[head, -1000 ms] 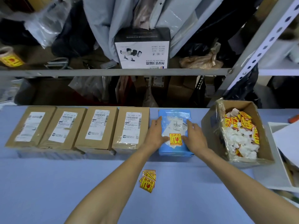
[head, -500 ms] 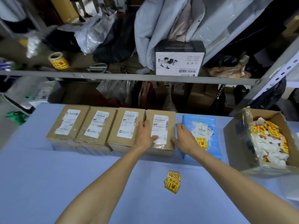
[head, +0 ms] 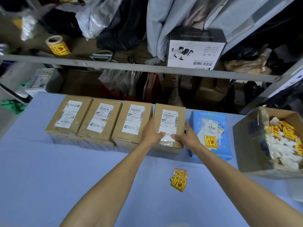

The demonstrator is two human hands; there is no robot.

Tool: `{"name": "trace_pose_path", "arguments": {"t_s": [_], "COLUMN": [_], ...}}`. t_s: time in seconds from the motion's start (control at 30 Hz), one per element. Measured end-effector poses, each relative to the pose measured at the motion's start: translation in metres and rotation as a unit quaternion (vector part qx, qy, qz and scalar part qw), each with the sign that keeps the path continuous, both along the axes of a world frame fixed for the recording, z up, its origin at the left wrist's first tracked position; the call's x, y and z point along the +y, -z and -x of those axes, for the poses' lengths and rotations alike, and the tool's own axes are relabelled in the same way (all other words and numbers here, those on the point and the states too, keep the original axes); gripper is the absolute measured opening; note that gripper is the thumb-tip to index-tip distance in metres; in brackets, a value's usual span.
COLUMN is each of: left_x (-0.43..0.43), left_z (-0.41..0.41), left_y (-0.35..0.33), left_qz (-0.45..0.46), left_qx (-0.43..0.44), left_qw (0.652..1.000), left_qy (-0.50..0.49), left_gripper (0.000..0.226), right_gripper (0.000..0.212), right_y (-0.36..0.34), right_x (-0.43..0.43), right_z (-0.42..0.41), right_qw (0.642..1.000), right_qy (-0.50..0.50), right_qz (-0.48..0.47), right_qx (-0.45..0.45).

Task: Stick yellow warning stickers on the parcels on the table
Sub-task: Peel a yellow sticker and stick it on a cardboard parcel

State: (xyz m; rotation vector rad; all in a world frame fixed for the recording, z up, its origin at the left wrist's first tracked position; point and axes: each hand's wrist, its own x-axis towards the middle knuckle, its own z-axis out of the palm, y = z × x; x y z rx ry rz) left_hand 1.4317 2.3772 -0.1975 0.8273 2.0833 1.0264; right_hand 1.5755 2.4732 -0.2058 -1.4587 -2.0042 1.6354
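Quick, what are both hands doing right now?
Left hand: grips the left side of the brown box.
Right hand: grips the right side of that box.

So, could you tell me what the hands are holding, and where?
The rightmost brown box, at its near end: left hand on its left side, right hand on its right, thumbs on top.
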Motion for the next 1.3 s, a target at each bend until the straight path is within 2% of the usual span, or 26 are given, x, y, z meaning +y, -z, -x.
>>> {"name": "trace_pose_path", "arguments": {"t_s": [0.17,0.27,0.33,0.47,0.7,0.83,1.03,1.3], "left_x": [-0.006,-0.016,-0.023,-0.045,-0.103,-0.14,-0.198,-0.255], "left_z": [-0.011,-0.02,-0.027,-0.04,-0.06,-0.071,-0.073,-0.056], "left_y": [-0.003,-0.012,-0.019,-0.03,-0.037,-0.032,-0.021,-0.012], "left_qz": [0.019,-0.003,-0.003,0.004,-0.049,-0.045,-0.025,0.028], "left_qx": [-0.015,-0.012,-0.016,-0.053,-0.047,-0.074,-0.117,-0.099], "left_qw": [1.0,1.0,1.0,0.998,0.997,0.996,0.993,0.995], "left_qy": [-0.005,-0.011,-0.022,-0.043,-0.032,-0.024,0.011,-0.015], "left_gripper": [0.096,0.1,0.095,0.072,0.072,0.065,0.074,0.082], "right_gripper": [0.072,0.079,0.086,0.09,0.089,0.094,0.084,0.085], "right_y": [-0.003,-0.011,-0.018,-0.028,-0.029,-0.029,-0.031,-0.021], "right_x": [-0.007,-0.009,-0.011,-0.025,-0.082,-0.117,-0.185,-0.25], "right_z": [-0.014,-0.024,-0.029,-0.041,-0.059,-0.075,-0.097,-0.07], "right_qw": [0.999,0.998,0.997,0.997,0.995,0.996,0.996,0.997], "right_qy": [0.031,0.039,0.04,0.032,0.035,0.042,0.066,0.058], "right_qz": [-0.015,-0.032,-0.035,-0.036,-0.021,-0.015,-0.019,0.005], "right_qx": [0.035,0.045,0.053,0.064,0.092,0.081,0.062,0.052]}}
